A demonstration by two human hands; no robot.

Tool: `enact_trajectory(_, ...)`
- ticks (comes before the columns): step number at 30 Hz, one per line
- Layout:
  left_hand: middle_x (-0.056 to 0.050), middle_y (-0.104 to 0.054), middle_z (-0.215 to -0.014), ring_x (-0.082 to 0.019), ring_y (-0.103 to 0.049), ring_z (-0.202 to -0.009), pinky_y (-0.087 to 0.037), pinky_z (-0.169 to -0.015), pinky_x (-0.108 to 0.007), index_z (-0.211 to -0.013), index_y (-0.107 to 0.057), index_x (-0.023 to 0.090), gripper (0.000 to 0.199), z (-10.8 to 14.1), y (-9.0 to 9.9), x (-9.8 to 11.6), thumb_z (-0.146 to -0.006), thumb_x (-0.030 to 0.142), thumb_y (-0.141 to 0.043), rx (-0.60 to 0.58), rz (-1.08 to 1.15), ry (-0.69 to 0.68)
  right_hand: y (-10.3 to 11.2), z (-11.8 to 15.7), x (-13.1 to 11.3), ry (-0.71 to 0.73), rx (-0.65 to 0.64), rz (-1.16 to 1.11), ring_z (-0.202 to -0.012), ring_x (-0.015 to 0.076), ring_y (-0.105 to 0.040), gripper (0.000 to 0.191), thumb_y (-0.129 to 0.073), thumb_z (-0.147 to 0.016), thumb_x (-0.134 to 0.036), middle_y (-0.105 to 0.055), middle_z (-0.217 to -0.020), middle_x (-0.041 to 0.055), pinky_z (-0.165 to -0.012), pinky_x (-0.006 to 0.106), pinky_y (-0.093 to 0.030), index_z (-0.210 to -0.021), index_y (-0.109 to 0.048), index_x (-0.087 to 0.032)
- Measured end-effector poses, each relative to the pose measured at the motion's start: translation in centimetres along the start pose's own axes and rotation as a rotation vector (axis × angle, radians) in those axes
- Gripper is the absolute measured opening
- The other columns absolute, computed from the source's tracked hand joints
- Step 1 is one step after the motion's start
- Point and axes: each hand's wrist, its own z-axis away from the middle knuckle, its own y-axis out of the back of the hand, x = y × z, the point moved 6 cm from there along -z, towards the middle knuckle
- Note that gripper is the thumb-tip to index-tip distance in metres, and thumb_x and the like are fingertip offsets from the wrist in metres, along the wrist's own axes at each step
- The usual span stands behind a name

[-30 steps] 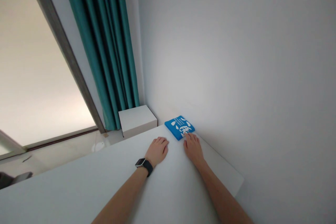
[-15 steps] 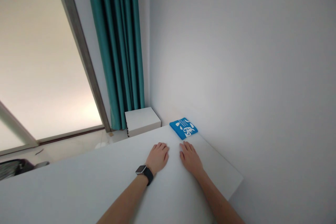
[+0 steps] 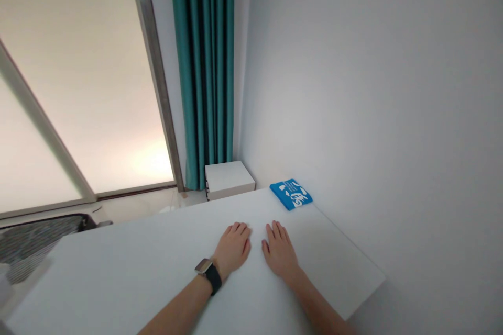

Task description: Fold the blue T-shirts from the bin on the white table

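Observation:
My left hand lies palm down on the white table, fingers stretched out, holding nothing. A smartwatch with a black band is on that wrist. Beside it, a small gap to the right, my right hand rests flat on the same surface, its fingers slightly spread and holding nothing. Just beyond the right fingertips, and not touched by them, lies a flat blue item with white print, close to the wall; its kind is unclear.
A plain wall borders the table on the right. Past the far edge stands a low white box-shaped unit, below a green curtain. Frosted glass panels fill the left side. A grey patterned thing with a dark rim is at lower left.
The view has swung left, showing more of the table's left end. Both hands sit slightly farther back from the blue item, still flat on the table.

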Motion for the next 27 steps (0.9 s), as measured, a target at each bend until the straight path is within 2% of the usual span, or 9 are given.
enact_trajectory(4, -0.008, -0.061, -0.107, -0.024, -0.052, -0.105, -0.042, -0.091, -0.038, -0.102, -0.060, 0.020, 0.019, 2.2, 1.8, -1.7, -0.090, 0.020, -0.045, -0.068, -0.064, 0.039, 2.4, -1.0, -3.9, 0.106, -0.048, -0.001, -0.112, 0.0267, -0.055, 0.029, -0.044, -0.093, -0.025, -0.065, -0.115, 0.0122, -0.097, 0.039, -0.036, -0.114, -0.064, -0.018)
enact_trajectory(6, -0.008, -0.061, -0.104, -0.025, -0.053, -0.102, -0.042, -0.089, -0.039, -0.097, -0.060, 0.020, 0.017, 3.2, 2.9, -2.8, -0.090, 0.022, -0.045, -0.101, -0.108, 0.084, 3.2, -1.6, -6.1, 0.166, -0.067, -0.039, -0.104, 0.0245, -0.057, 0.024, -0.043, -0.094, -0.023, -0.067, -0.105, 0.0093, -0.092, 0.037, -0.037, -0.105, -0.065, -0.020)
enact_trajectory(8, -0.008, -0.062, -0.102, -0.025, -0.054, -0.100, -0.043, -0.087, -0.039, -0.094, -0.060, 0.020, 0.017, 4.4, 3.9, -4.0, -0.090, 0.023, -0.045, -0.124, -0.136, 0.123, 3.5, -2.1, -8.5, 0.215, -0.070, -0.101, -0.103, 0.0226, -0.058, 0.022, -0.043, -0.094, -0.022, -0.068, -0.102, 0.0075, -0.091, 0.034, -0.036, -0.104, -0.063, -0.021)
enact_trajectory(11, -0.008, -0.062, -0.103, -0.025, -0.055, -0.100, -0.044, -0.086, -0.039, -0.093, -0.061, 0.020, 0.017, 6.8, 5.3, -5.9, -0.090, 0.024, -0.045, -0.145, -0.138, 0.176, 3.0, -2.3, -11.9, 0.294, -0.100, -0.230, -0.098, 0.0190, -0.061, 0.019, -0.046, -0.093, -0.019, -0.068, -0.100, 0.0046, -0.085, 0.029, -0.037, -0.105, -0.060, -0.022)
enact_trajectory(14, -0.008, -0.062, -0.105, -0.025, -0.055, -0.103, -0.045, -0.086, -0.039, -0.095, -0.061, 0.021, 0.016, 9.4, 6.5, -7.7, -0.089, 0.022, -0.047, -0.148, -0.119, 0.222, 1.9, -2.4, -14.8, 0.319, -0.155, -0.318, -0.088, 0.0169, -0.063, 0.014, -0.048, -0.091, -0.017, -0.068, -0.096, 0.0024, -0.072, 0.025, -0.038, -0.102, -0.056, -0.022)
enact_trajectory(17, -0.007, -0.061, -0.106, -0.025, -0.054, -0.103, -0.044, -0.087, -0.039, -0.097, -0.060, 0.022, 0.015, 12.0, 7.6, -9.4, -0.089, 0.021, -0.047, -0.141, -0.111, 0.261, 1.0, -2.4, -17.1, 0.311, -0.166, -0.288, -0.079, 0.0160, -0.063, 0.011, -0.049, -0.089, -0.014, -0.067, -0.088, 0.0012, -0.063, 0.024, -0.034, -0.094, -0.055, -0.021)
enact_trajectory(20, -0.007, -0.060, -0.107, -0.024, -0.053, -0.104, -0.043, -0.088, -0.038, -0.100, -0.060, 0.022, 0.016, 14.4, 8.4, -10.8, -0.090, 0.020, -0.047, -0.112, -0.111, 0.303, 0.2, -2.4, -19.4, 0.350, -0.162, -0.258, -0.068, 0.0135, -0.060, 0.016, -0.046, -0.088, -0.010, -0.066, -0.076, -0.0018, -0.057, 0.025, -0.026, -0.084, -0.056, -0.022)
enact_trajectory(23, -0.006, -0.060, -0.112, -0.023, -0.051, -0.107, -0.040, -0.093, -0.038, -0.107, -0.059, 0.023, 0.022, 16.2, 8.8, -11.5, -0.090, 0.018, -0.047, -0.049, -0.069, 0.308, -0.2, -2.2, -21.4, 0.403, -0.163, -0.286, -0.059, 0.0116, -0.055, 0.020, -0.047, -0.087, -0.008, -0.062, -0.066, -0.0039, -0.053, 0.026, -0.019, -0.076, -0.056, -0.023)
enact_trajectory(27, -0.005, -0.060, -0.119, -0.022, -0.050, -0.112, -0.038, -0.096, -0.037, -0.113, -0.059, 0.025, 0.026, 17.2, 8.9, -11.8, -0.089, 0.018, -0.049, 0.017, -0.004, 0.300, -0.3, -2.3, -23.3, 0.422, -0.145, -0.348, -0.054, 0.0101, -0.049, 0.022, -0.048, -0.087, -0.009, -0.058, -0.060, -0.0051, -0.053, 0.026, -0.016, -0.071, -0.055, -0.022)
